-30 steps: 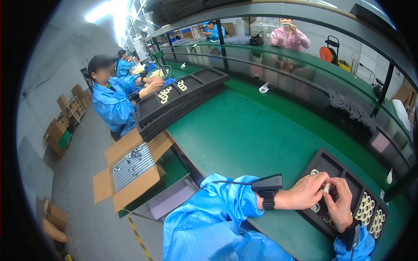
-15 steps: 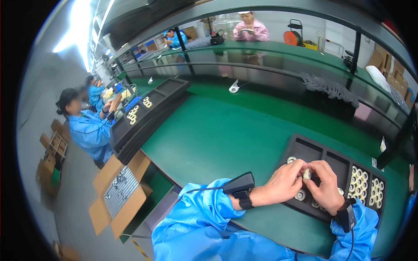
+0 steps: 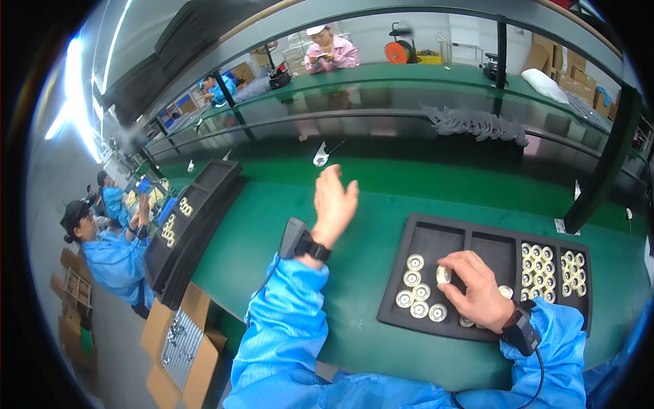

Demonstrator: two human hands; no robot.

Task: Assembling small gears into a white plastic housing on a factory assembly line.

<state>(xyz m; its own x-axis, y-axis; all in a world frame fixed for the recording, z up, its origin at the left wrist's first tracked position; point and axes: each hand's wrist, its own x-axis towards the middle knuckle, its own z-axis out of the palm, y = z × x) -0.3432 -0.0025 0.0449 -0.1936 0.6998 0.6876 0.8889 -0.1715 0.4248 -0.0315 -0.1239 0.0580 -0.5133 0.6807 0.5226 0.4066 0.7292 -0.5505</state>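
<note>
Head view: your right hand (image 3: 480,290) is hanging over the black tray (image 3: 439,242). What are its fingers (image 3: 458,260) doing?

They're clamping on one cream gear (image 3: 443,275), pinching it between thumb and fingertips. You're holding it tilted, nearly on edge, over the leftmost compartment.

How are the others lying around it?

Six loose gears (image 3: 422,292) are lying in that compartment, left of your hand. Packed gears (image 3: 535,269) are sitting close together in the two right-hand compartments.

Where is your left hand (image 3: 332,206) hovering?

Over the green tabletop (image 3: 272,232), well apart from the right one. You're holding its thumb and fingers apart. A white teardrop-shaped piece (image 3: 321,155) is showing just past the fingertips; I can't tell whether you're touching it.

Who is working near you?

A co-worker (image 3: 112,262) in blue is working off to your left, beside a second black tray (image 3: 221,178) that is carrying pale pieces (image 3: 169,232). Nearer you, an open cardboard box (image 3: 204,361) is holding silvery parts (image 3: 178,351).
</note>
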